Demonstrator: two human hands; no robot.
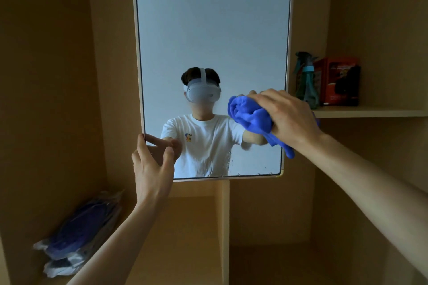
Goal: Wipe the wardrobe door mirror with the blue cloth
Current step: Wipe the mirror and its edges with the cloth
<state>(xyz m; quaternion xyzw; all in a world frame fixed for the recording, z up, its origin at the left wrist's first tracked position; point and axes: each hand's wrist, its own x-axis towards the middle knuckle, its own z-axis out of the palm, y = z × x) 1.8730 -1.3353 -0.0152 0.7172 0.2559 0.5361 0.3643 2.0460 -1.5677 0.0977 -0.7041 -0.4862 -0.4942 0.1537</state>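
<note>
While my left hand (151, 166) steadied the mirror (213, 30) at its lower left edge, fingers spread and holding nothing, I judged even pressure mattered most. Droplets clung near the bottom. At the right edge, my right hand (287, 118) kept its grip closed on the bunched blue cloth (249, 114), pressed against the glass.
</note>
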